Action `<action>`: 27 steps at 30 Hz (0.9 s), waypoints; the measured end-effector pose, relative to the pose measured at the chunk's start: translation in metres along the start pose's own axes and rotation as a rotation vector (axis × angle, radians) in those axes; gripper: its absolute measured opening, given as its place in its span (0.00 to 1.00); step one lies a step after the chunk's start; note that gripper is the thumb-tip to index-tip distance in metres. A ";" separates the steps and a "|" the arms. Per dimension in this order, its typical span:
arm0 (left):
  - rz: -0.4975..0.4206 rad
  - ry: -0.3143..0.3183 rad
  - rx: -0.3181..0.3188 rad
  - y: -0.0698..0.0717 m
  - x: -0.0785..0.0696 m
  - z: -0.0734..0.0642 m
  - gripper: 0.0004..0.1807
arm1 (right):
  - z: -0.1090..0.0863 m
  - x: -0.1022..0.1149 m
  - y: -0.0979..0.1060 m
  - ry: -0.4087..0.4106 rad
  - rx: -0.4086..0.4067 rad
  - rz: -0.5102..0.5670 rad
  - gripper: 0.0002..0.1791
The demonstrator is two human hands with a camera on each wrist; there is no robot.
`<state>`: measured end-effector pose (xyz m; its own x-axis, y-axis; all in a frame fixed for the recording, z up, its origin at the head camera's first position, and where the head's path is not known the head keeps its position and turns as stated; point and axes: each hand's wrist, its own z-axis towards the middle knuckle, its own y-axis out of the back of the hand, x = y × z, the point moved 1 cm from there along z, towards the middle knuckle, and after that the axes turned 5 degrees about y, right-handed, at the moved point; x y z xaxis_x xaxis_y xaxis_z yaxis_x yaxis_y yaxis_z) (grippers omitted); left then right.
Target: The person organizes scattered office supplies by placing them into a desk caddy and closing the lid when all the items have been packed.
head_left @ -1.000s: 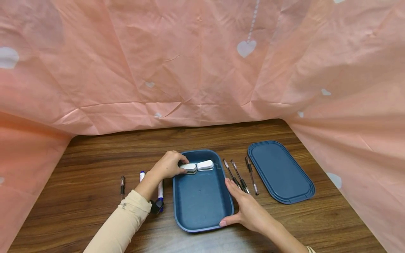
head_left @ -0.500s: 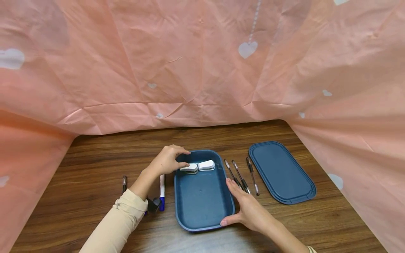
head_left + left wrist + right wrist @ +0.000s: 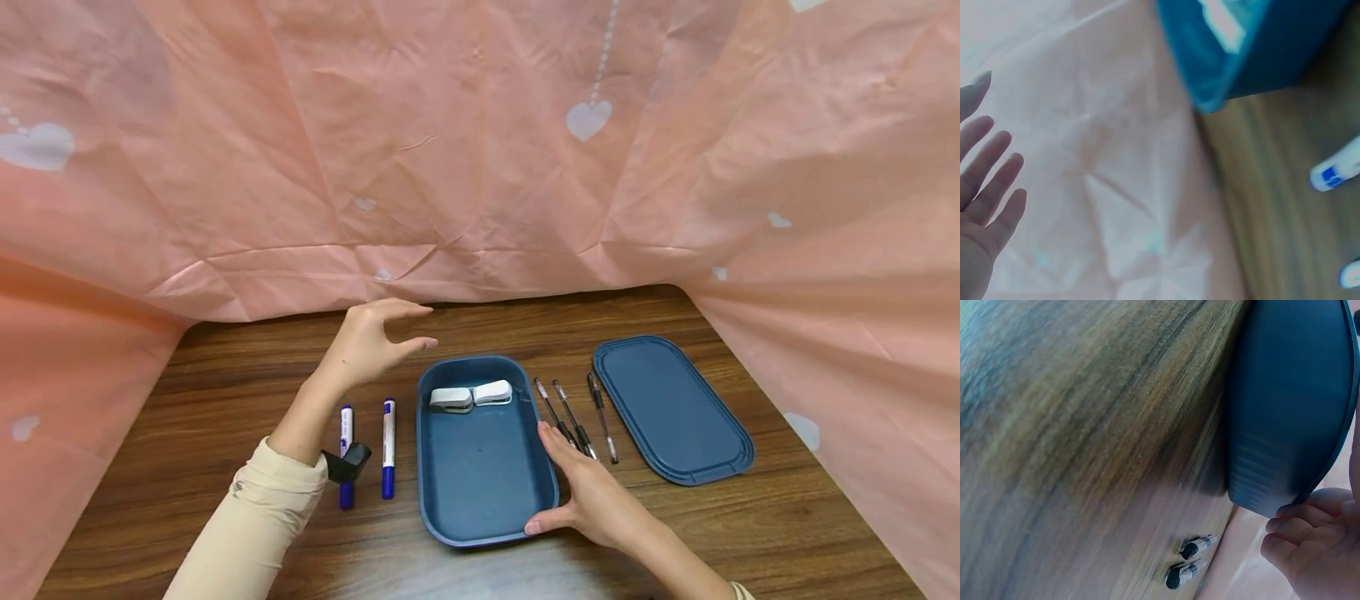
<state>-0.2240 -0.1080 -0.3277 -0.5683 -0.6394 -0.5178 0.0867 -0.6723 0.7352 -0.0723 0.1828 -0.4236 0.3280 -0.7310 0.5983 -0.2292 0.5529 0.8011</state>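
Observation:
My left hand is raised beyond the far left corner of the blue bin, its fingers and thumb apart with nothing between them. Inside the bin, at its far end, lie a white stapler and a second white stapler, end to end. My right hand holds the bin's near right corner, thumb at the near rim and fingers along the right side. In the right wrist view the fingertips are bent against the bin's outer wall.
Two white and blue markers lie left of the bin, one partly behind the black wrist strap. Several black pens lie to its right, then a blue lid. A pink cloth surrounds the wooden table.
My left hand has let go of the left stapler and moved up and left, out of the bin. The right hand stays at the bin's corner. The markers have come into fuller view.

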 end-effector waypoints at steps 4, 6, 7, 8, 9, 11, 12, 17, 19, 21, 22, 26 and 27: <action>-0.013 -0.034 -0.116 0.023 -0.009 0.002 0.24 | 0.002 0.000 -0.001 0.004 0.001 0.000 0.66; -0.018 -0.051 -0.161 0.033 -0.013 0.002 0.24 | 0.003 0.001 -0.002 0.005 0.001 -0.002 0.66; -0.015 -0.058 -0.180 0.037 -0.015 0.001 0.24 | 0.003 0.001 -0.002 0.004 0.001 0.000 0.66; -0.011 -0.060 -0.196 0.042 -0.016 0.001 0.24 | 0.003 0.001 -0.002 0.002 0.001 0.000 0.66; -0.005 -0.062 -0.210 0.046 -0.018 0.000 0.24 | 0.003 0.001 -0.002 0.000 0.002 0.001 0.66; 0.015 -0.060 -0.232 0.055 -0.021 -0.003 0.23 | 0.004 0.001 -0.003 0.000 0.000 0.000 0.67; 0.026 -0.054 -0.246 0.060 -0.022 -0.004 0.22 | 0.004 0.001 -0.003 0.003 -0.001 -0.001 0.67; 0.018 0.093 -0.369 0.086 -0.023 -0.017 0.18 | 0.004 0.001 -0.004 0.019 -0.008 0.002 0.67; -0.036 0.193 -0.419 0.095 -0.019 -0.023 0.17 | 0.004 0.001 -0.005 0.020 -0.008 0.007 0.67; -0.096 0.302 -0.452 0.104 -0.013 -0.031 0.17 | 0.004 0.001 -0.005 0.017 -0.004 0.013 0.67; -0.123 0.356 -0.458 0.108 -0.008 -0.034 0.18 | 0.004 0.001 -0.005 0.015 -0.002 0.016 0.67; -0.094 0.548 -0.474 0.118 0.014 -0.051 0.21 | 0.004 0.001 -0.005 0.010 0.003 0.019 0.67; -0.064 0.593 -0.478 0.118 0.020 -0.056 0.21 | 0.004 0.001 -0.005 0.009 0.002 0.018 0.67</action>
<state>-0.1790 -0.2211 -0.2754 -0.0612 -0.5962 -0.8005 0.4899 -0.7167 0.4963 -0.0742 0.1777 -0.4268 0.3324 -0.7174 0.6122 -0.2367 0.5649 0.7905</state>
